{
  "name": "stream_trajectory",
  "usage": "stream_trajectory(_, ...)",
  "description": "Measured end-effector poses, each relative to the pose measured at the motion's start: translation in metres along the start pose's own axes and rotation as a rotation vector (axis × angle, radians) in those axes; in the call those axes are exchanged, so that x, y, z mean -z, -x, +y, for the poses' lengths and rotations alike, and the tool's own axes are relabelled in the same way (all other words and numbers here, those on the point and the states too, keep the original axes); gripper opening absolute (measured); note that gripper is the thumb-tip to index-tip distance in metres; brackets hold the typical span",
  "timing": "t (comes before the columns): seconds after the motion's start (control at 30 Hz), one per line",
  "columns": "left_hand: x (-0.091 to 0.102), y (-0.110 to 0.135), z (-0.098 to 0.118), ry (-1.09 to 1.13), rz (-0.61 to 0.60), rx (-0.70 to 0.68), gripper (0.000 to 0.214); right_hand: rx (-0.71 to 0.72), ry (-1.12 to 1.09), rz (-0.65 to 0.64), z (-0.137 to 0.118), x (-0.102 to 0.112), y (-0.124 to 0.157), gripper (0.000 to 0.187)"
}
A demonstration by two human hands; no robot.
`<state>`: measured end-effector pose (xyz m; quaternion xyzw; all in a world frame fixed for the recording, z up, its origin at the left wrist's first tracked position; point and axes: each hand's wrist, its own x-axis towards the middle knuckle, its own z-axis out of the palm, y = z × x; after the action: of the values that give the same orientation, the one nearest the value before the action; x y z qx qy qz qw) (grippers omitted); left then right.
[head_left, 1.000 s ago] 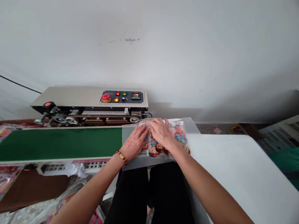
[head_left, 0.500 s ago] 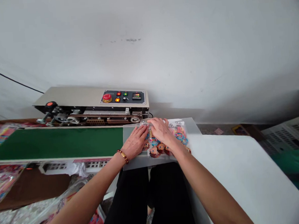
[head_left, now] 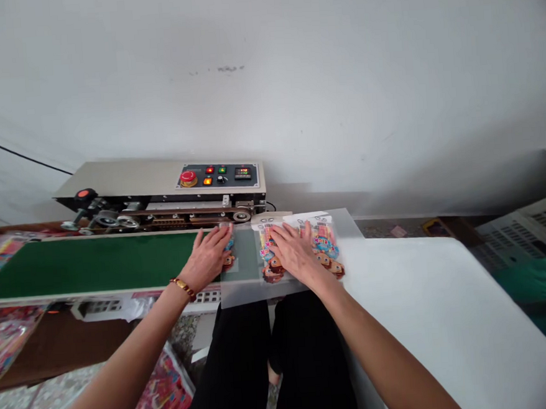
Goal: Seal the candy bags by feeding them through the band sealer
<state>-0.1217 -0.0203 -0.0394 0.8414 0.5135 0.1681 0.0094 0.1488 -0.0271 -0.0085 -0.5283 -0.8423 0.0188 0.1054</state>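
Observation:
My left hand (head_left: pixel 207 256) lies flat with fingers stretched over a small clear printed packet (head_left: pixel 229 257), at the near end of the green conveyor belt (head_left: pixel 94 262). Most of that packet is hidden beneath the hand. To the right, my right hand (head_left: pixel 293 250) rests with fingers spread on several colourful printed packets (head_left: pixel 326 244) with cartoon figures. These lie side by side on a translucent plastic sheet (head_left: pixel 244 292), partly covered by the palm. Behind the belt stands a band sealing machine (head_left: pixel 160 190), its rollers level with the packets' upper edges.
The sealer's panel (head_left: pixel 219 175) shows lit buttons and a red knob. A white table (head_left: pixel 424 300) extends to the right. Below the belt at left are a cardboard box (head_left: pixel 67 343) and bags of printed packets (head_left: pixel 159 393). White crates (head_left: pixel 531 230) stand at far right.
My left hand has slid left onto the belt's end, with one packet beneath it, away from the others. My right hand stays over the remaining packets. The view has shifted slightly.

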Motion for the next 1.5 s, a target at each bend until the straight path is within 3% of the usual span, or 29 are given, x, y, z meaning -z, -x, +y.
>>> stream_trajectory(0.1, -0.001, -0.001, 0.016, -0.017, 0.064, 0.039, 0.041, -0.009, -0.003, 0.017, 0.001, -0.002, -0.001, 0.039)
stream_trajectory(0.23, -0.018, -0.015, 0.070, 0.069, 0.033, -0.071, 0.040, -0.042, 0.045, 0.004, 0.012, 0.008, 0.005, 0.036)
stream_trajectory(0.33, -0.028, -0.023, 0.093, 0.071, 0.020, -0.058, 0.044, -0.073, 0.084, -0.027, 0.019, 0.016, 0.008, 0.036)
stream_trajectory(0.53, -0.027, -0.036, 0.074, 0.018, 0.007, -0.054, 0.045, -0.096, 0.047, 0.010, 0.016, 0.009, 0.006, 0.039)
stream_trajectory(0.7, -0.029, -0.040, 0.064, 0.064, 0.041, -0.131, 0.045, -0.077, 0.044, 0.008, 0.018, 0.003, 0.007, 0.040)
stream_trajectory(1.03, -0.023, -0.026, 0.039, 0.119, 0.006, -0.136, 0.057, -0.031, 0.030, 0.021, -0.003, -0.001, -0.004, 0.040)
stream_trajectory(1.17, -0.012, -0.013, 0.014, 0.097, -0.025, -0.086, 0.050, -0.030, -0.010, 0.026, -0.014, -0.002, -0.011, 0.037)
stream_trajectory(1.27, -0.004, -0.003, 0.003, 0.039, 0.023, 0.010, 0.047, -0.028, -0.035, 0.021, -0.026, -0.003, -0.019, 0.035)
stream_trajectory(1.37, -0.004, -0.005, 0.017, 0.022, 0.102, 0.003, 0.046, -0.017, -0.060, 0.017, -0.035, -0.003, -0.026, 0.033)
stream_trajectory(1.5, -0.019, -0.024, 0.059, 0.094, 0.035, -0.160, 0.052, -0.038, -0.050, 0.024, -0.020, 0.007, -0.022, 0.036)
